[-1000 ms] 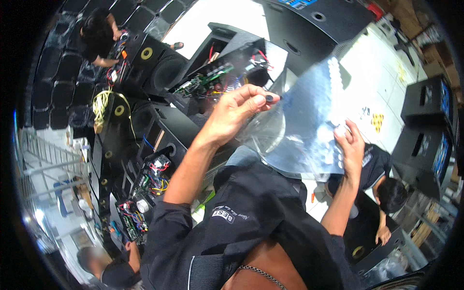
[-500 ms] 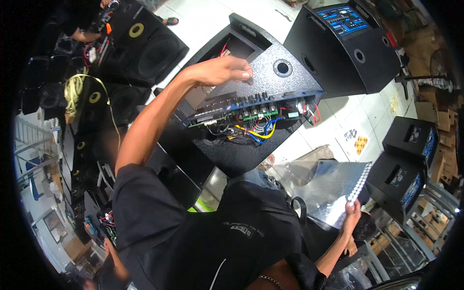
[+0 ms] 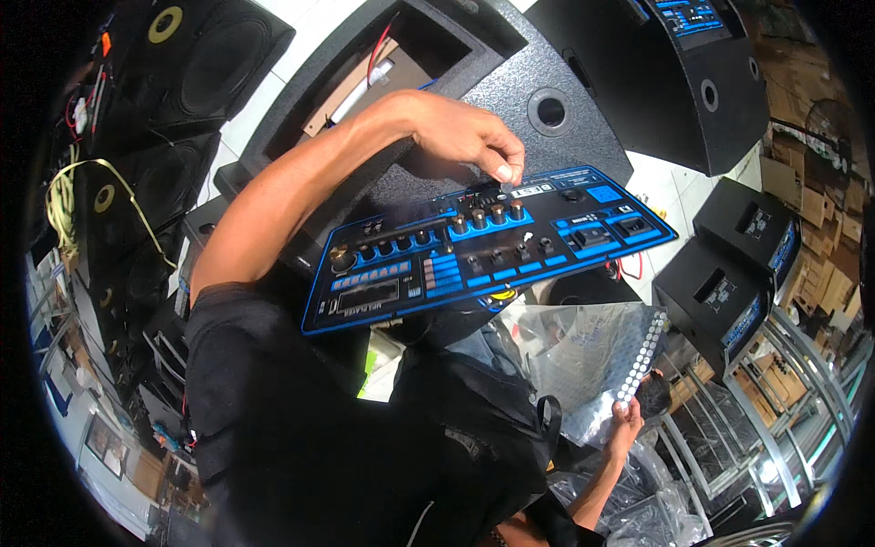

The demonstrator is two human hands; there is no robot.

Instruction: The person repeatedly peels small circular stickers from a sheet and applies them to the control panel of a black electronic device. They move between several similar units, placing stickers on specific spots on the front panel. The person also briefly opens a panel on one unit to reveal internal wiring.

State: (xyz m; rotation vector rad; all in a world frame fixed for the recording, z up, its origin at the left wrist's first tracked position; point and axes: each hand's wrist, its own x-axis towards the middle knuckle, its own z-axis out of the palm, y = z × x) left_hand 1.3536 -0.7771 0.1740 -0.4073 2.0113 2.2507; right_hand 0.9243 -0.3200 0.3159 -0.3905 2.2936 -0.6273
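Note:
A black and blue audio control panel (image 3: pixel 510 264), with rows of knobs, sliders and a small display, lies tilted in front of me, its face toward me. My left hand (image 3: pixel 469 141) reaches over it from the left, thumb and fingers pinched at its far edge. Whether they grip the edge or something small is hidden. To the right and nearer, my right hand (image 3: pixel 626 421) holds a see-through plastic sheet (image 3: pixel 570 356) by its edge, beside a row of round whitish dots. Behind the panel stands a textured black speaker cabinet (image 3: pixel 497 87) with an opening and a round port.
Another large black cabinet (image 3: pixel 629 91) stands at the far right, and two smaller ones (image 3: pixel 706 301) sit below it. Black speakers (image 3: pixel 219 73) line the left, with a yellow cord coil (image 3: pixel 64 205). Metal frames (image 3: pixel 756 410) and a crouching person's head (image 3: pixel 653 394) are at the right.
The panel, seen edge-on with wires below before, now shows its face. My left hand has come down to its far edge. The right hand still holds the sheet; the whole view has shifted.

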